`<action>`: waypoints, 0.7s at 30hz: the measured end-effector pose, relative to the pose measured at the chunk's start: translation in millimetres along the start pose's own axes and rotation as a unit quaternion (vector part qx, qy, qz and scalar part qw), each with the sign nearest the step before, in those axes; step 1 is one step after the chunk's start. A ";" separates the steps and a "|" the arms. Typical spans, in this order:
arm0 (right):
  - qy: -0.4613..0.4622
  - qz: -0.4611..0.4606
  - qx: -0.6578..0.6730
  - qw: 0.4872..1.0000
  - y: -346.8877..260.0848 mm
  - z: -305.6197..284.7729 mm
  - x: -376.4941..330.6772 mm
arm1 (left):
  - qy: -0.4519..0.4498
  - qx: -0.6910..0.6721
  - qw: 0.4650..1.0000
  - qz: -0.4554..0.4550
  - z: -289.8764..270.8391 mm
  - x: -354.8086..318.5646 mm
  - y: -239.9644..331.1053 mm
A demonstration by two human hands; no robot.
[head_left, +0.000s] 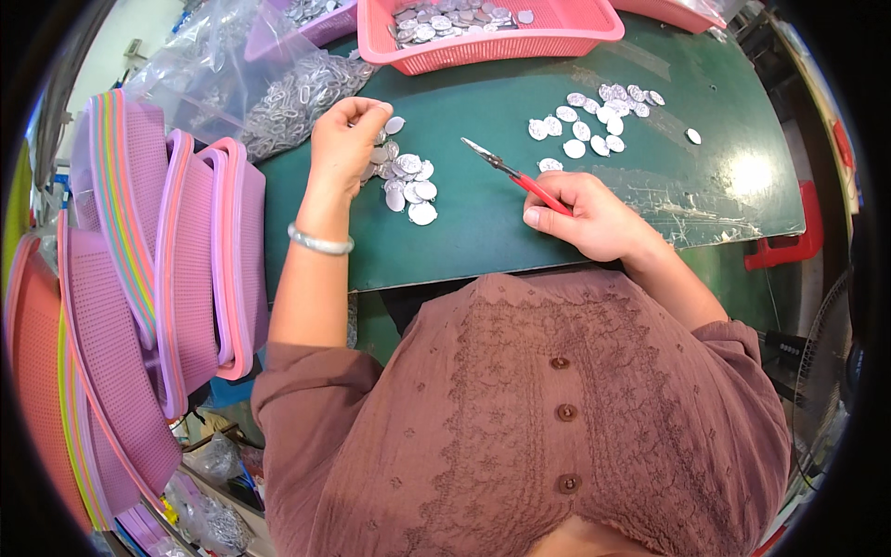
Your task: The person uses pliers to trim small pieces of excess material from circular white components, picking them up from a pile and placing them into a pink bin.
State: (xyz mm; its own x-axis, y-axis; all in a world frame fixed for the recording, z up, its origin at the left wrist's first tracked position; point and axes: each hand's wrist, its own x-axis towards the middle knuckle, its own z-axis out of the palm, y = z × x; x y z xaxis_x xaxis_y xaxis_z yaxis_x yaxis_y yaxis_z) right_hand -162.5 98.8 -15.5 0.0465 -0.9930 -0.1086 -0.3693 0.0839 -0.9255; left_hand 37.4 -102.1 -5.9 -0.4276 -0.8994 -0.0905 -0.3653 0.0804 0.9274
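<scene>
My right hand (594,218) is closed round the red handles of a pair of needle-nose pliers (497,162), whose metal tip points up and left over the table. At the left, my left hand (343,144) is pinched with fingertips together. Just below those fingertips is a small oval silver medal (395,124); whether it hangs from them or lies on the table I cannot tell. Beside and partly under this hand lies a loose heap of silver oval medals (408,186). More medals (603,116) are spread farther right, beyond the pliers.
A pink basket (492,51) of medals stands at the back of the green table (492,241). At the back left, a clear plastic bag lies by a pile of metal clips (306,102). Stacked purple and pink baskets (186,269) rise at the left. A red clamp (798,227) grips the right edge.
</scene>
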 end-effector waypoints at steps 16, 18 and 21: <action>0.006 -0.003 0.035 0.999 2.6 -1.8 -0.7 | -0.145 -0.198 0.965 -0.095 12.3 6.8 16.6; 0.009 -0.006 0.042 0.999 1.5 -1.7 -1.2 | -0.166 -0.275 0.943 -0.088 22.2 -11.4 19.5; 0.026 -0.006 0.044 0.999 0.6 -0.3 -1.8 | -0.153 -0.362 0.916 -0.079 36.3 -34.8 21.0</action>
State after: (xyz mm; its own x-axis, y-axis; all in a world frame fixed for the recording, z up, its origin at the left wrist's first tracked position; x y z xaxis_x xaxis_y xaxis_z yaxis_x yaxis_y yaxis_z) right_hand -163.2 100.6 -15.8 0.0013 -0.9968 -0.0799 -0.2854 0.0762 -0.9554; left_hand 14.6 -53.5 3.6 -0.6687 -0.7039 -0.2395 0.1539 -0.4462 0.8816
